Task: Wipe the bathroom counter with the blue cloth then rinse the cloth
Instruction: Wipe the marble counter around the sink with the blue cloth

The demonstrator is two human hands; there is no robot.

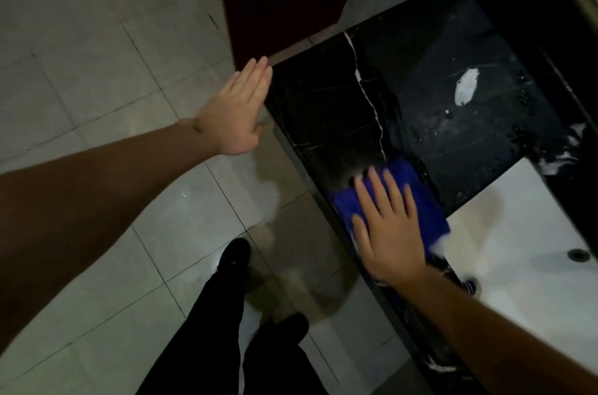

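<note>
On the black counter [323, 109] edge, right hand [388, 226] presses blue cloth [404, 197] flat; left hand [239, 113] hovers open.

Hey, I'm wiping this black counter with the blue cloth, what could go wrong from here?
The blue cloth under your flat right hand sits at the black marble counter front edge, so it may push water onto the tiled floor, which already looks wet near your black shoes: a slip risk. The white patch farther back could be missed.
</note>
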